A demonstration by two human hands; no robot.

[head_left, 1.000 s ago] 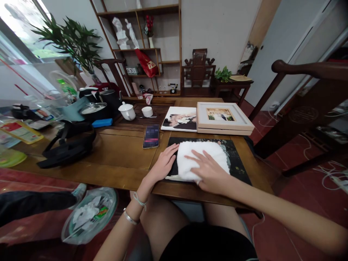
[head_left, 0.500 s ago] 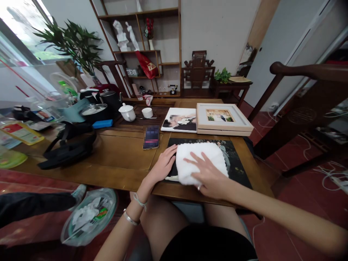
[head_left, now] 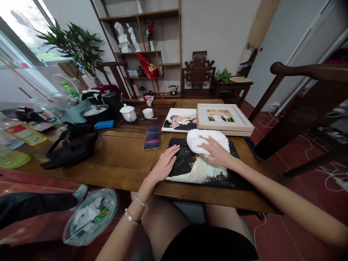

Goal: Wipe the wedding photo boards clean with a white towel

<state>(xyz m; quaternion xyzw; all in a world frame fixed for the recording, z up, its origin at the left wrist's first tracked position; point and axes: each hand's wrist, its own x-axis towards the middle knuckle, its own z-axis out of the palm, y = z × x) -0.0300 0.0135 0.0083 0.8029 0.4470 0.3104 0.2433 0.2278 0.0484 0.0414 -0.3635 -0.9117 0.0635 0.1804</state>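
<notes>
A dark photo print (head_left: pixel 187 165) lies flat at the near edge of the wooden table (head_left: pixel 119 159). My left hand (head_left: pixel 164 164) rests flat on the print's left edge, fingers stretched out. My right hand (head_left: pixel 216 154) presses a folded white cloth (head_left: pixel 202 140) onto the far part of the print, fingers spread over it. The lower part of the picture, with a white dress, is uncovered.
Beyond the print lie a second photo (head_left: pixel 181 120) and a pale framed picture (head_left: pixel 223 116). A phone (head_left: pixel 152 137) sits to the left, then a black bag (head_left: pixel 69 146), a teapot (head_left: pixel 128 113), a cup (head_left: pixel 148 113) and kettles. A dark wooden chair (head_left: pixel 312 105) stands at the right.
My right hand slid the white cloth away from me, from the near part of the print to its far edge, uncovering the picture's lower part. My left hand stayed put.
</notes>
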